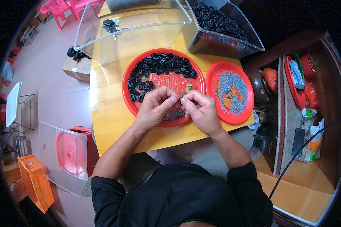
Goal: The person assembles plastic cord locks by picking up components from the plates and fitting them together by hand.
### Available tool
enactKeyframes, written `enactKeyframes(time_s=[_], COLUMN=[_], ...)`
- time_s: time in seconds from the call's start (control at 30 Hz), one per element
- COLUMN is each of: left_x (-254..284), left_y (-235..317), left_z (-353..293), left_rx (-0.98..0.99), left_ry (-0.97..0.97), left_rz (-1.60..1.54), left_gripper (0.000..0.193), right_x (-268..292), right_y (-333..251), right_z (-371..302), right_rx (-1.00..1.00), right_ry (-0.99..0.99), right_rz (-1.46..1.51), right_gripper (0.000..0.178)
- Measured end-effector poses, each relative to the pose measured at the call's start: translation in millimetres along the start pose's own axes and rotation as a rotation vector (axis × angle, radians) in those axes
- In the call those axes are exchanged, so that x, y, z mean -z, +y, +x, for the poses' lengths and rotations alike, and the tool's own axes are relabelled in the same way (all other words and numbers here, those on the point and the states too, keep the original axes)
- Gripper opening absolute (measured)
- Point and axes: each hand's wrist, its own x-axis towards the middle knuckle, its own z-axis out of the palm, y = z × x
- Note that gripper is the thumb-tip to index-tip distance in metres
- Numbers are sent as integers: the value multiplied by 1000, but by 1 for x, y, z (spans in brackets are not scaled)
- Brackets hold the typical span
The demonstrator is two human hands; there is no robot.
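Note:
My left hand (pixel 159 104) and my right hand (pixel 200 108) meet over the near part of a large red round tray (pixel 126 90). Both are closed in a pinch, fingertips nearly touching. Between them shows a small black piece (pixel 179 100), mostly covered by the fingers; whether the right fingers also hold something else is hidden. Many black oval plastic pieces with holes (pixel 161 62) lie along the tray's far and left sides. Small thin grey pieces (pixel 174 115) lie under my hands. A smaller red plate (pixel 236 120) on the right holds a heap of similar thin grey pieces (pixel 231 92).
A clear plastic bin (pixel 140 32) with keys (pixel 115 34) seen through it stands at the far left of the wooden table (pixel 110 125). Another clear bin (pixel 201 45) at the far right is full of black pieces. A red stool (pixel 70 149) and orange crate (pixel 36 183) stand left.

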Motion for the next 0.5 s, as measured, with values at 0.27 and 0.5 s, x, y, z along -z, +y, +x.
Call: enactKeyframes(time_s=[0.27,0.5], left_x=[-1,4], left_y=[-2,-2], left_z=[-5,-3], left_rx=[-46,-1], left_ry=[55,37], left_rz=[-22,-63], left_gripper=[10,11], right_x=[-20,-15], right_y=[-3,2], right_z=[-3,-4], right_rx=[-282,-14], right_ry=[83,116], right_rz=[487,6], right_gripper=[14,11])
